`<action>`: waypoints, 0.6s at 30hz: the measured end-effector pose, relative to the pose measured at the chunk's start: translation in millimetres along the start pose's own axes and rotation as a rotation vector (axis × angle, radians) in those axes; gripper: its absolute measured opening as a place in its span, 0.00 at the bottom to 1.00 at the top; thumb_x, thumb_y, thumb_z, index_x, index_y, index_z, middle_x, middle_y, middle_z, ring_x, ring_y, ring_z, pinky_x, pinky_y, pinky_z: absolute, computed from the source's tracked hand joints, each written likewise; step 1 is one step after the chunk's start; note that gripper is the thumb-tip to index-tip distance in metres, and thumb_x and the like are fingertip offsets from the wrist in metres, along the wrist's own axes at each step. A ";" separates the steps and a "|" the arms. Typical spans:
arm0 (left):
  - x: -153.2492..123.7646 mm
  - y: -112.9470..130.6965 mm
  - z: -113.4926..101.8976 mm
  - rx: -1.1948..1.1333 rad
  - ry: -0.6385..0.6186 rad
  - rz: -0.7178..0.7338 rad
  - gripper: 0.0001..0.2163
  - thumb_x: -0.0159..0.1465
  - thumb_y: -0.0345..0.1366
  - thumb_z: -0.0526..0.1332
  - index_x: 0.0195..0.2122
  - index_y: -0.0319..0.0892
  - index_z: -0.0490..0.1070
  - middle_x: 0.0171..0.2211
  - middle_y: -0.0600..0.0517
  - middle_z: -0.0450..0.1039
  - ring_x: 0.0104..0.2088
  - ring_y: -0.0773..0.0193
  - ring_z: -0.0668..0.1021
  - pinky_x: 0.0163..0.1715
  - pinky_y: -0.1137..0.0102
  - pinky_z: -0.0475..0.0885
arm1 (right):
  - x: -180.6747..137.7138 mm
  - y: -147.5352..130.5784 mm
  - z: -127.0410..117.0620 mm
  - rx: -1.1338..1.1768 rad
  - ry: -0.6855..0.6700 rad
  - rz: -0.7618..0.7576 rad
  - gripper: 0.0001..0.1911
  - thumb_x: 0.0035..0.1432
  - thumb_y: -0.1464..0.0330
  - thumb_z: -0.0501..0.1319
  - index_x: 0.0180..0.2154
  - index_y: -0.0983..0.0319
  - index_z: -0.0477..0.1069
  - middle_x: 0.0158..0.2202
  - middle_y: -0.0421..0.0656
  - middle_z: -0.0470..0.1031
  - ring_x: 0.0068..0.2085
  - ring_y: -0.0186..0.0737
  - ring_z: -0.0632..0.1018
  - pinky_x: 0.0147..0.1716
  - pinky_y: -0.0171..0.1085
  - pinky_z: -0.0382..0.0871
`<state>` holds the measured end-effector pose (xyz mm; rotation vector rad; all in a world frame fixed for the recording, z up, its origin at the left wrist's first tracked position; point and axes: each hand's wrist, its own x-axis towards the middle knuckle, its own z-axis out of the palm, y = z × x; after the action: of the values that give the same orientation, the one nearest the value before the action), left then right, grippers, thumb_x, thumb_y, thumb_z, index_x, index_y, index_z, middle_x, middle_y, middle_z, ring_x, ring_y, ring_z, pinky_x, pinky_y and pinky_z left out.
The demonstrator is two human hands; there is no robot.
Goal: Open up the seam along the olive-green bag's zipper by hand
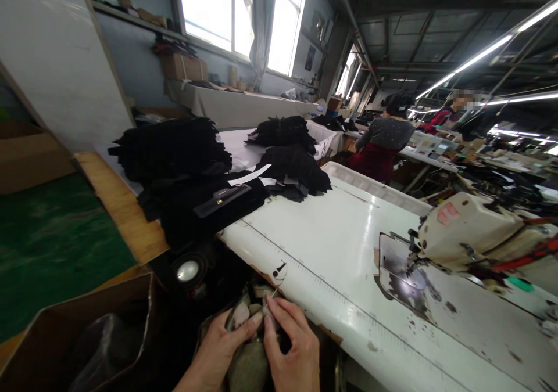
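Nearest the camera, the left hand [225,344] and the right hand [297,341] meet over an olive-grey bundle [248,366], which hangs directly below the fingertips, just off the front edge of the white table [322,235]. The left thumb and fingers are closed on its pale upper part. The right thumb and forefinger are drawn narrow in a pinch at the same upper part; the detail between their tips is too small to identify. A printed scale [300,259] runs along the table edge just beyond the fingers. Left of the fingers is an open cardboard box [150,310] with clear plastic [102,345] inside; ahead of it, a round whitish disc [187,271] sits in shadow. Farther forward and left of the fingers rise piles of black fabric [168,151], one bearing a dark strip [220,201] with a gold-coloured stud, beside a white slip [249,175]. Well to the right of the fingers stands a sewing machine [473,232], its needle area lit. Far ahead and right of the fingers, a person in a grey top [387,133] faces away.
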<state>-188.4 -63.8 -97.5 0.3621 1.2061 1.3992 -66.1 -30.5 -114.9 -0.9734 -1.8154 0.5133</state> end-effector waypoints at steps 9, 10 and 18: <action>-2.0 2.2 2.1 -0.020 -0.015 -0.003 0.21 0.46 0.44 0.75 0.39 0.39 0.79 0.36 0.46 0.82 0.38 0.49 0.81 0.43 0.65 0.74 | -3.0 -1.1 5.3 0.030 0.037 0.059 0.15 0.62 0.71 0.57 0.47 0.56 0.77 0.41 0.44 0.79 0.42 0.39 0.80 0.45 0.33 0.76; -2.2 2.5 2.4 -0.014 -0.010 0.000 0.21 0.45 0.44 0.75 0.38 0.39 0.79 0.37 0.45 0.82 0.38 0.49 0.81 0.44 0.65 0.74 | -2.7 -1.3 5.2 0.032 0.047 0.058 0.14 0.62 0.71 0.58 0.47 0.56 0.78 0.41 0.44 0.79 0.42 0.39 0.80 0.44 0.33 0.76; -1.8 1.4 3.0 0.009 -0.001 0.001 0.20 0.45 0.45 0.75 0.36 0.39 0.79 0.36 0.46 0.82 0.40 0.48 0.81 0.48 0.64 0.72 | -3.5 -1.5 5.8 0.064 0.030 0.075 0.15 0.62 0.72 0.57 0.47 0.57 0.77 0.41 0.44 0.79 0.43 0.38 0.80 0.45 0.32 0.75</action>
<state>-186.2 -63.7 -94.3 0.3703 1.2121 1.3948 -71.1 -33.8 -118.4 -1.0029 -1.7301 0.5968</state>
